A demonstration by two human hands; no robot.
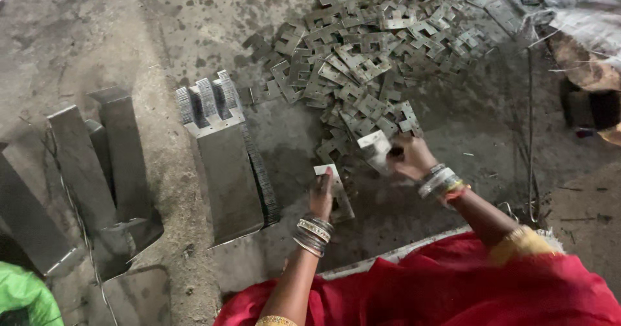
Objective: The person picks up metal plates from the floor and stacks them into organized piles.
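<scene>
While hands grip them, flat grey metal plates [336, 190] look notched.

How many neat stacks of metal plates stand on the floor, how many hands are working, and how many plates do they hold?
Stacked plate bundles: 3, one by the left hand, two further left
Hands: 2, left hand, right hand
Held plates: 2
Total: 7

This is a small metalworking workshop, with the work done at floor level. The stained, gritty concrete floor [97, 35] carries a loose heap of stamped E-shaped steel plates [369, 54], and beside it stand neat, tall stacks of the same plates [226, 158], with further stacks [97, 164] off to the left.
</scene>
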